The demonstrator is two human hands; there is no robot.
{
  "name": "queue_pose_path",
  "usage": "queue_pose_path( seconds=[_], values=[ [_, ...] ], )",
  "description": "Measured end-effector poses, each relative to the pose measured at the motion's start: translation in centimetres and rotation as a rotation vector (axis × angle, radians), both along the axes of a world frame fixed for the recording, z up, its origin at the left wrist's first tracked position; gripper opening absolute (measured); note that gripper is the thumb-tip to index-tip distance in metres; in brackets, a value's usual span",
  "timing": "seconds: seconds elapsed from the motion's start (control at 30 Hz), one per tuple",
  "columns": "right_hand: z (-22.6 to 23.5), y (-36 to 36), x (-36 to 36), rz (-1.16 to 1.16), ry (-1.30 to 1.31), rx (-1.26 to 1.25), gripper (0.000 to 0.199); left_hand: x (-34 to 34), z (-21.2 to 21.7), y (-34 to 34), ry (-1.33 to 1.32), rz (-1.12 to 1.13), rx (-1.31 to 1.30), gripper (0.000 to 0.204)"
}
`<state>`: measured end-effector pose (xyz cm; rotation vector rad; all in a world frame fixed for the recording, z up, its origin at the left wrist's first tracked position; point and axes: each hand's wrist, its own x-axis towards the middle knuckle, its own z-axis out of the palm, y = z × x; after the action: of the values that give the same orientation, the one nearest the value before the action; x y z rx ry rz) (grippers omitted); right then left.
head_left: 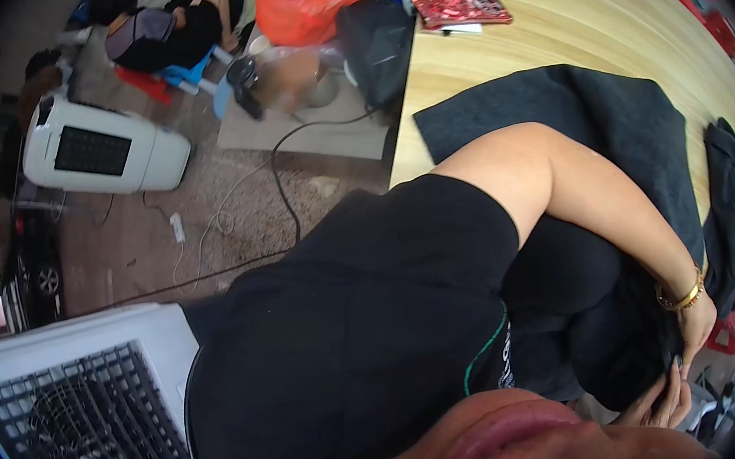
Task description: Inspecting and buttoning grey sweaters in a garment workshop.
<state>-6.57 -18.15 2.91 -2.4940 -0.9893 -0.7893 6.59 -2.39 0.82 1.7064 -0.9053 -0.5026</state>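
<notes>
The pale worktop [493, 56] is the largest support, and a wide dark cloth [641, 121] lies flat over its near side, probably so that the surface carries its weight. Another dark cloth [729, 215] is bunched at the far edge, apart from it. Black fabric [615, 369] hangs below, under the fingers; whether it belongs to the wide cloth, one cannot tell. The left hand [694, 328] and the right hand [664, 402] are together at its edge, perhaps to keep this part steady, but how firmly they grip is hidden. A gold bracelet [688, 294] sits around the left wrist.
</notes>
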Motion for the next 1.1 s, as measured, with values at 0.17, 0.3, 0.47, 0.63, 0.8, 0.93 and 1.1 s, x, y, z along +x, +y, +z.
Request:
queue_pose_path(
  seconds=[0.17, 0.3, 0.47, 0.63, 0.8, 0.93, 1.1],
  values=[
    [-0.5, 0.1, 0.5, -0.021, -0.129, 0.123, 0.021, 0.3, 0.5, 0.2, 0.047, -0.090, -0.029, 0.044],
    [-0.5, 1.0, 0.4, -0.020, -0.166, 0.187, 0.018, 0.7, 0.1, 0.5, -0.052, -0.145, -0.008, 0.050],
    [-0.5, 1.5, 0.7, -0.025, -0.179, 0.250, 0.017, 0.4, 0.8, 0.1, -0.462, -0.031, 0.120, 0.052],
    [-0.7, 1.3, 0.4, -0.029, -0.195, 0.262, 0.018, -1.2, 1.7, -0.4, -0.635, 0.050, 0.195, 0.056],
    [-0.8, 0.5, 0.7, -0.055, -0.231, 0.192, 0.020, -2.5, 1.9, 0.3, -0.630, 0.095, 0.188, 0.056],
    [-1.5, -0.3, 1.7, -0.012, -0.294, 0.246, 0.021, -2.6, 2.0, 0.3, -0.662, 0.092, 0.218, 0.056],
    [-1.9, -0.7, 2.0, -0.019, -0.290, 0.246, 0.021, -1.5, 1.4, -0.6, -0.705, 0.102, 0.191, 0.054]
  ],
)
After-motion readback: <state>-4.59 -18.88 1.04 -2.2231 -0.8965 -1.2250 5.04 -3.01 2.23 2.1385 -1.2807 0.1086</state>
